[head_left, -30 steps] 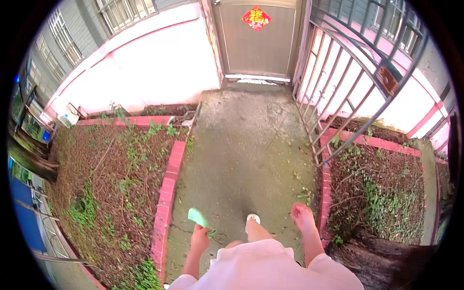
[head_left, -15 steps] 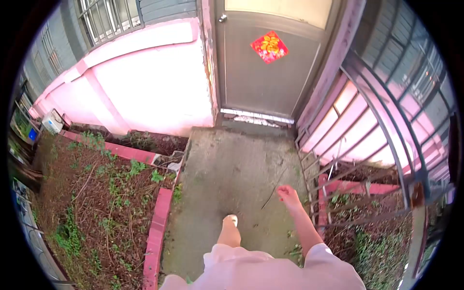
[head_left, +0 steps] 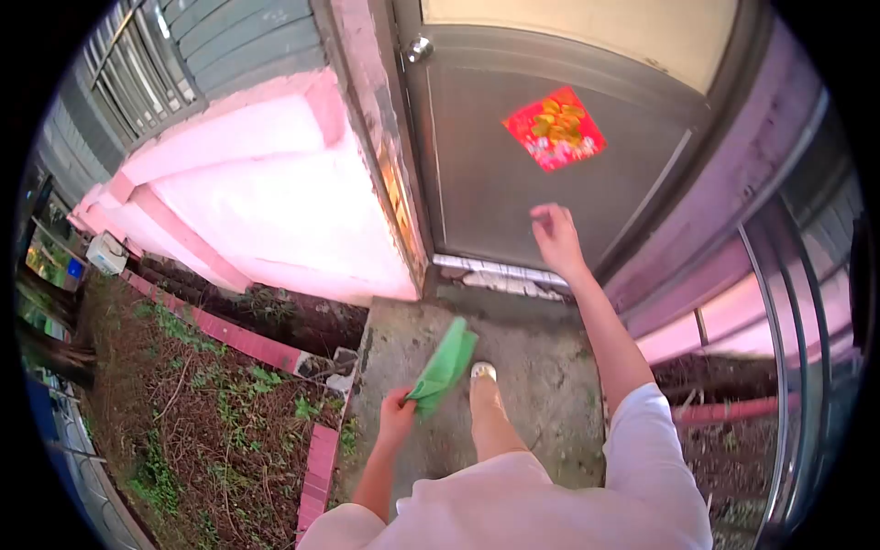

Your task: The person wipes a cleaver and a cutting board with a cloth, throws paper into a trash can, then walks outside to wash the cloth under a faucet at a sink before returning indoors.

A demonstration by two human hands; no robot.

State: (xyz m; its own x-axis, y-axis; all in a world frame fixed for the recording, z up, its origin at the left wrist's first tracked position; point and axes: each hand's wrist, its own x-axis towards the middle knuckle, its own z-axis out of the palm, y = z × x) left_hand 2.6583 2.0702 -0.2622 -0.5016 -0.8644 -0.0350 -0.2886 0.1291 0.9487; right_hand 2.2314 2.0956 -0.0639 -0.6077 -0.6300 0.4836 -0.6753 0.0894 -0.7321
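Note:
My left hand point(head_left: 396, 414) is closed round one end of a green cloth-like piece point(head_left: 445, 365), which hangs out over the concrete path. Raised in front of the grey door point(head_left: 486, 174), my right hand point(head_left: 555, 234) has its fingers curled; what they hold, if anything, is too small to make out. The round metal knob point(head_left: 420, 49) sits at the door's upper left. A red diamond-shaped paper with gold decoration point(head_left: 556, 129) is on the door, above my right hand.
A metal-barred gate point(head_left: 796, 367) stands at the right. On the left are a pink wall point(head_left: 266, 202) and a planting bed point(head_left: 211, 431) edged with red brick point(head_left: 319, 467). A worn sill point(head_left: 500, 275) runs below the door. My foot point(head_left: 484, 371) is on the path.
The door and wall have come nearer. My right hand has risen in front of the door. My left hand and the green piece, nearly out of view half a second ago, show again.

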